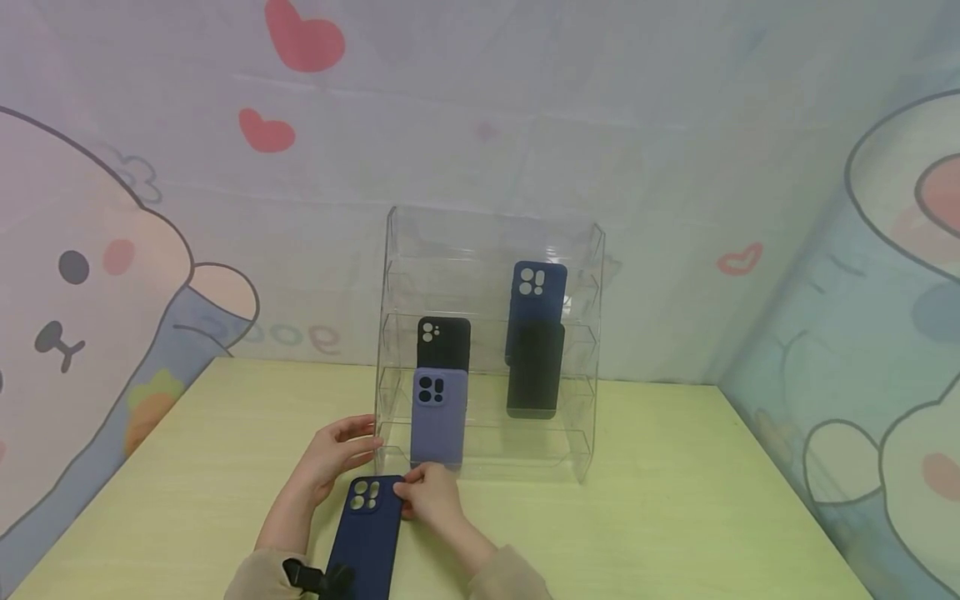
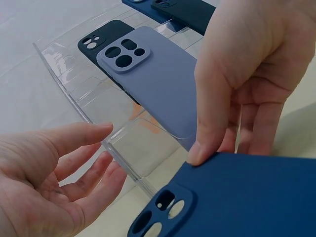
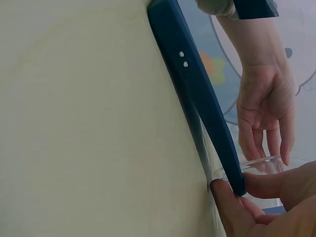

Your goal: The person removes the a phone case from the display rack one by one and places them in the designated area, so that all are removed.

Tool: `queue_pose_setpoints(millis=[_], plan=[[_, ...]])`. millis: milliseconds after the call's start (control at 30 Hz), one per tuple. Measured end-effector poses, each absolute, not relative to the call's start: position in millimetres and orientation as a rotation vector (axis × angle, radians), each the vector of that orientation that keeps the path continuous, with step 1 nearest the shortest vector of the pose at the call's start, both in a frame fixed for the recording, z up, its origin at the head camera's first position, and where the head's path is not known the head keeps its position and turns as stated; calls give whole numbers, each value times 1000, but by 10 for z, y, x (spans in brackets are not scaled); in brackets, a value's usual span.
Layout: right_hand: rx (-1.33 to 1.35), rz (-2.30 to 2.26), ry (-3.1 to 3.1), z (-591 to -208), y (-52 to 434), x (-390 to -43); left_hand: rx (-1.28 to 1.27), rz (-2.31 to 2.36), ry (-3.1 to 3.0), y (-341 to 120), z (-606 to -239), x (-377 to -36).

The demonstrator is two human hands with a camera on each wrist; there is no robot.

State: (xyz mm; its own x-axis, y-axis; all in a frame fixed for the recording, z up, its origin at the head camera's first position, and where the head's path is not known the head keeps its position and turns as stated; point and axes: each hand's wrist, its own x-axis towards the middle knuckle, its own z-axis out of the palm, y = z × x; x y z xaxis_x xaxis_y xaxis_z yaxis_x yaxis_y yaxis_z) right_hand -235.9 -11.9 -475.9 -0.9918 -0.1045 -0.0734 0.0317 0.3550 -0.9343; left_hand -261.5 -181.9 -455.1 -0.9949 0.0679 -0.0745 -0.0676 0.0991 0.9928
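A staged phone-accessory display corner: a clear acrylic tiered rack (image 1: 577, 350) holding phone cases (image 1: 438, 417) stands on a pale wooden table (image 1: 675, 517), backed by cartoon-printed fabric backdrops (image 1: 112, 275) with red hearts (image 1: 303, 37).

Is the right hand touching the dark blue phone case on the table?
Touching. In the left wrist view, the right hand pinches the top edge of the dark blue phone case: thumb on top, fingers curled behind it. The right wrist view shows the same grip.

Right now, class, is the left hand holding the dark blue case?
No: the left hand is open beside the clear rack, while the right hand pinches the dark blue case.
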Motion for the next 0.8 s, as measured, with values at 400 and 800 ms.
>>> queue_pose_setpoints(millis=[400, 800], plan=[[-173, -1425, 2653, -4729, -110, -2399, -4, 2058, 2244, -1830, -4539, -2623], [-281, -1548, 2551, -4440, 233, -2454, 12, 2062, 2243, -1815, -4575, -2644]])
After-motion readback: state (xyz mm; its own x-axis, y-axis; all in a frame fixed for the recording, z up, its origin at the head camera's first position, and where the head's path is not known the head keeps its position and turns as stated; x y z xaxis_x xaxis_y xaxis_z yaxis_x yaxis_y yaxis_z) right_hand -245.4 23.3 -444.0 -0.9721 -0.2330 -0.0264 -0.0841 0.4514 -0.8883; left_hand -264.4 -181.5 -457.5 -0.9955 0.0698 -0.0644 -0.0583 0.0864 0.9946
